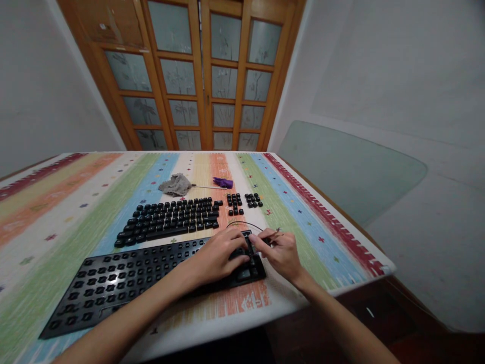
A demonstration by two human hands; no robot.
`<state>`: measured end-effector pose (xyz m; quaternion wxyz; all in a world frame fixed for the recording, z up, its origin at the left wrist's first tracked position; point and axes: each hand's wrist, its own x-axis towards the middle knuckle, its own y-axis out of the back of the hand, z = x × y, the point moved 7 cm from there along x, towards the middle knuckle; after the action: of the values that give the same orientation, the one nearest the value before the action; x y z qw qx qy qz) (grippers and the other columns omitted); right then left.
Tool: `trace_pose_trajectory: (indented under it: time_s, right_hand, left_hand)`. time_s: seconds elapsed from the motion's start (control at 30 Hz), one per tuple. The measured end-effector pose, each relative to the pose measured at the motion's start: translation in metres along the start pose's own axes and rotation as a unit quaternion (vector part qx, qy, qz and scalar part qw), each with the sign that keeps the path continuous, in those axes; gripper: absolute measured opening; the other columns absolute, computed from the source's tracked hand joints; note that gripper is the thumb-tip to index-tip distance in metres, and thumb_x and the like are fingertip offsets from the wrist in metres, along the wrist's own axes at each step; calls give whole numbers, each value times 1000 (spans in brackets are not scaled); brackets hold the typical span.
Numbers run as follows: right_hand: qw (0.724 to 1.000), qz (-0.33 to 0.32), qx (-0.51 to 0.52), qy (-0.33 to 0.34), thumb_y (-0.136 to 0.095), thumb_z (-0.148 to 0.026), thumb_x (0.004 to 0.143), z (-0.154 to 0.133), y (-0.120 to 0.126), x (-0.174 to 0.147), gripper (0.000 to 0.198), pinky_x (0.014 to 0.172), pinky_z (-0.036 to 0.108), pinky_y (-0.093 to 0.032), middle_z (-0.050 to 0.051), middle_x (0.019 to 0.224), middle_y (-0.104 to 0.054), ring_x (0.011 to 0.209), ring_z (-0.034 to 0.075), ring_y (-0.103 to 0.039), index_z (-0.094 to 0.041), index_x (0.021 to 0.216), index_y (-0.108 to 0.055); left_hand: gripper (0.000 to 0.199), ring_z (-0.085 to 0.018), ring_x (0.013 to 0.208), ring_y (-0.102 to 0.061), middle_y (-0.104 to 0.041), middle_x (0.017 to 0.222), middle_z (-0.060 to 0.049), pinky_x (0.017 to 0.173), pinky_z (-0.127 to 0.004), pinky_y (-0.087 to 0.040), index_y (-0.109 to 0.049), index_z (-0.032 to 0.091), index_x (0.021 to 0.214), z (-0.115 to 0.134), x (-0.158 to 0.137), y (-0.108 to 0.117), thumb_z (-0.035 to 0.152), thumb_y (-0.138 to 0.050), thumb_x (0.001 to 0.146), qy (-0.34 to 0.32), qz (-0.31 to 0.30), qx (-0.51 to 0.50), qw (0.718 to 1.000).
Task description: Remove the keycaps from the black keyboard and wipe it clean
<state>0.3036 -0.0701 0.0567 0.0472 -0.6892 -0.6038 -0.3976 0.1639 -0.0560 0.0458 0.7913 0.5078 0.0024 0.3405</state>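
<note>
A black keyboard lies slanted along the near side of the table, with bare key sockets over most of it and some keycaps on its right end. My left hand rests over that right end, its fingers and thumb apart on the keys. Close beside it, my right hand is closed in a pinch at the keyboard's top right corner; what it grips is too small to make out. Behind the keyboard, loose black keycaps lie in rows, with smaller groups of keycaps to the right.
A grey cloth, a thin rod and a purple item lie beyond the keycaps. A thin black cable curves behind my hands. The striped tablecloth covers the table, whose right edge runs near a wall.
</note>
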Motion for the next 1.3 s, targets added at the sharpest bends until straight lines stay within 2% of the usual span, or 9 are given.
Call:
trace_pose_trajectory:
  time_s: [0.1, 0.27, 0.37, 0.53, 0.67, 0.73, 0.8, 1.0, 1.3]
  right_hand:
    - [994, 24, 73, -77, -67, -38, 88, 15, 5, 1, 38, 42, 20, -41, 0, 49, -62, 37, 9, -53, -17, 57, -64]
    - [952, 117, 202, -200, -69, -50, 83, 43, 18, -3, 42, 30, 18, -33, 0, 47, -62, 31, 9, -47, -17, 59, -60]
    - [944, 159, 202, -205, -72, -50, 80, 47, 26, -5, 41, 30, 18, -33, 0, 47, -62, 32, 8, -47, -17, 59, -60]
    - [948, 184, 172, -194, -77, -46, 76, 49, 38, -6, 37, 32, 17, -36, 0, 49, -63, 34, 8, -50, -16, 60, -61]
    - [912, 245, 231, -236, -76, -52, 74, 62, 49, -9, 41, 28, 18, -33, -1, 49, -63, 32, 8, -49, -17, 63, -59]
    - [905, 264, 236, -237, -76, -54, 74, 65, 53, -9, 42, 29, 18, -34, -1, 49, -63, 32, 9, -49, -17, 64, -59]
    - [909, 264, 225, -232, -77, -54, 73, 64, 54, -10, 43, 29, 18, -35, 0, 50, -64, 33, 9, -50, -16, 63, -59]
    - [927, 228, 192, -227, -79, -55, 70, 58, 49, -13, 44, 29, 19, -37, 2, 51, -65, 33, 10, -52, -17, 62, -60]
    - [949, 170, 160, -210, -72, -54, 80, 55, 48, -24, 43, 30, 19, -36, 2, 48, -63, 32, 9, -48, -17, 61, -61]
  left_hand:
    - [8, -23, 104, -60, -64, 107, -7, 93, -39, -48, -64, 18, 96, 2, 9, 7, 23, -64, 90, -15, -5, -48, 999]
    - [8, -19, 97, -61, -65, 100, -5, 90, -35, -48, -64, 19, 95, -6, 27, 15, 26, -63, 92, -13, 45, -143, 989]
    - [8, -19, 97, -61, -64, 100, -5, 90, -35, -48, -64, 18, 93, -10, 39, 12, 26, -64, 89, -24, 56, -135, 989]
    - [4, -21, 105, -59, -62, 106, -7, 95, -38, -47, -64, 19, 88, -2, 58, 6, 21, -64, 85, -101, 20, -101, 990]
    - [6, -19, 99, -60, -62, 106, -7, 84, -33, -50, -65, 19, 90, -13, 67, 17, 23, -62, 89, -82, 115, -135, 981]
    - [7, -19, 98, -60, -62, 103, -6, 86, -35, -50, -66, 19, 92, -23, 71, 19, 25, -63, 90, -65, 170, -107, 977]
    - [8, -21, 101, -59, -62, 103, -7, 93, -39, -48, -67, 19, 93, -34, 77, 14, 25, -64, 90, -53, 187, -44, 980]
    - [9, -28, 113, -51, -58, 116, -11, 99, -47, -44, -71, 17, 90, -74, 102, -18, 23, -64, 89, 57, 97, 144, 983]
    - [15, -31, 113, -46, -56, 119, -14, 96, -48, -41, -72, 13, 87, -91, 109, -35, 18, -59, 90, 93, 49, 183, 978]
